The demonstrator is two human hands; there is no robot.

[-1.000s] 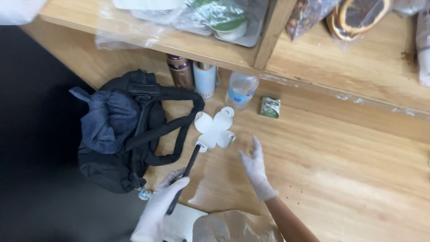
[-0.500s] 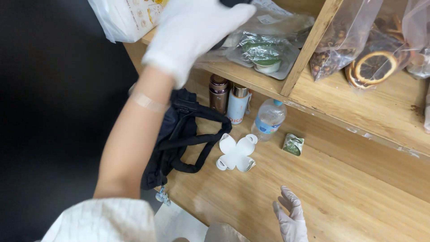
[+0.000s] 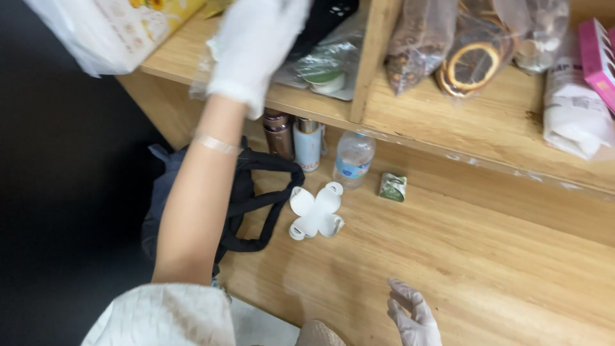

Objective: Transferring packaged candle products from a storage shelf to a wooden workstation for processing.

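My left hand [image 3: 256,45], in a white glove, is raised to the upper wooden shelf [image 3: 410,122]. Its fingers are against a black object [image 3: 327,13] there; motion blur hides whether they grip it. My right hand [image 3: 413,317], also gloved, hovers low over the wooden counter [image 3: 480,256] with its fingers apart, holding nothing. Under my left forearm lies a dark bag [image 3: 253,192] with black straps. A white flower-shaped plastic piece [image 3: 315,214] lies on the counter beside it.
A water bottle [image 3: 353,157], two small canisters [image 3: 295,138] and a small green packet [image 3: 393,187] stand under the shelf. The shelf holds a bagged bowl [image 3: 320,67], bags of dried goods [image 3: 416,38], a white packet [image 3: 573,109], a pink box [image 3: 599,51] and a bagged white box [image 3: 109,32].
My left hand has risen from the counter by the bag to the upper shelf. The long black thing by the white piece is gone. My right hand stays low and open.
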